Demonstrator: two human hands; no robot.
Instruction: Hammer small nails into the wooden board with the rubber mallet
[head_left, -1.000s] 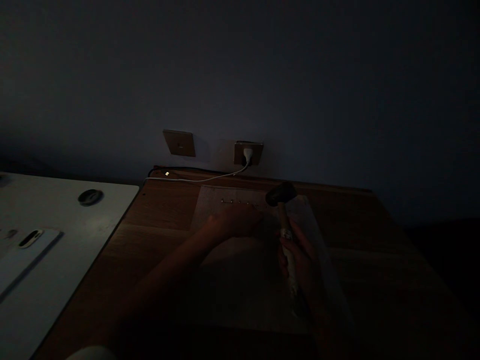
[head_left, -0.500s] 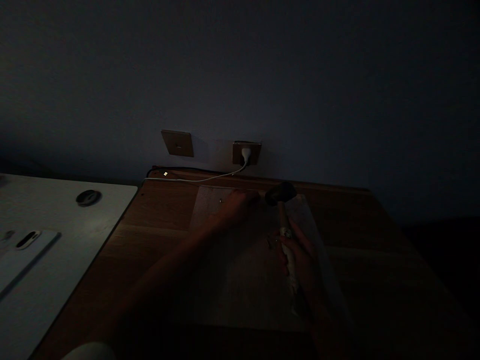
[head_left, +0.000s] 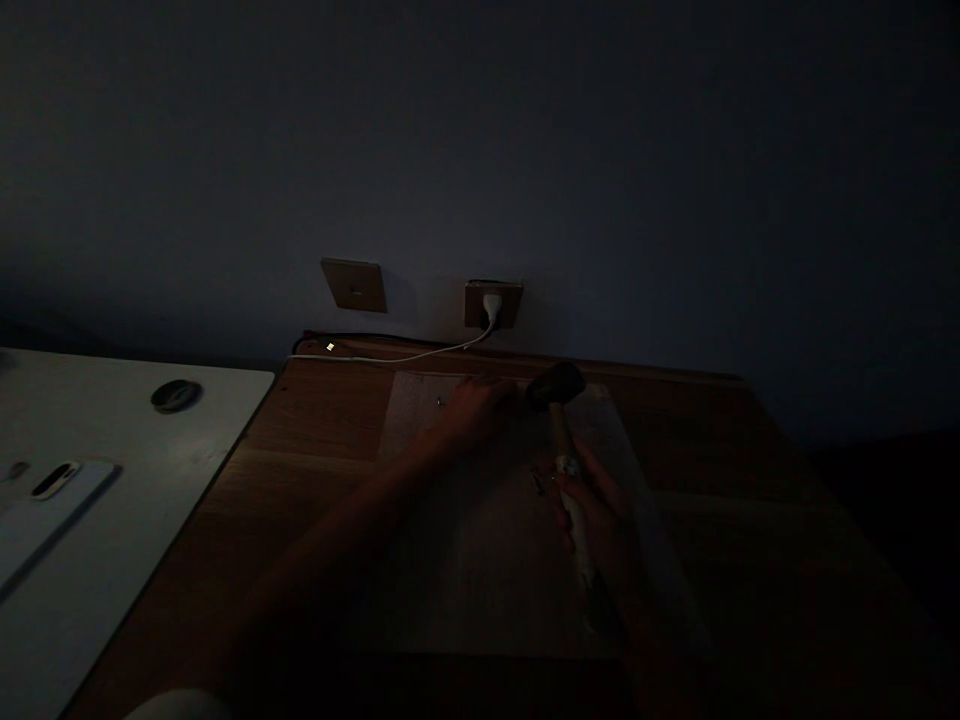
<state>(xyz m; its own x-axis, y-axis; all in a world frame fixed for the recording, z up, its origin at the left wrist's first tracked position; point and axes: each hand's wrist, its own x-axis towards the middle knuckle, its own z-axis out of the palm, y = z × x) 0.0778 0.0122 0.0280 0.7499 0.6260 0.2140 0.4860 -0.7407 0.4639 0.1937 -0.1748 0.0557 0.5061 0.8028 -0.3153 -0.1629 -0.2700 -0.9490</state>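
My right hand (head_left: 604, 510) is closed round the handle of a mallet (head_left: 556, 386) with a dark head and a worn, pale-patched wooden grip. The mallet head is just right of my left hand (head_left: 476, 405), over the far part of a pale board (head_left: 480, 590). The fingers of my left hand are bent together near the board's far edge. Shadow hides what they hold, if anything. A small shiny piece (head_left: 440, 401) lies on the board left of that hand. Small dark bits (head_left: 537, 482) lie beside my right hand.
The board lies on a wooden table (head_left: 720, 560) against a wall. A white cable (head_left: 405, 357) runs along the back edge to a wall socket (head_left: 510, 305). On the left, a white table (head_left: 157, 520) bears a phone (head_left: 82, 485) and a round dark object (head_left: 175, 395). Light is very dim.
The mallet head has shifted slightly left, closer to my left hand, with my right hand still round the handle. My left hand has stayed almost in place.
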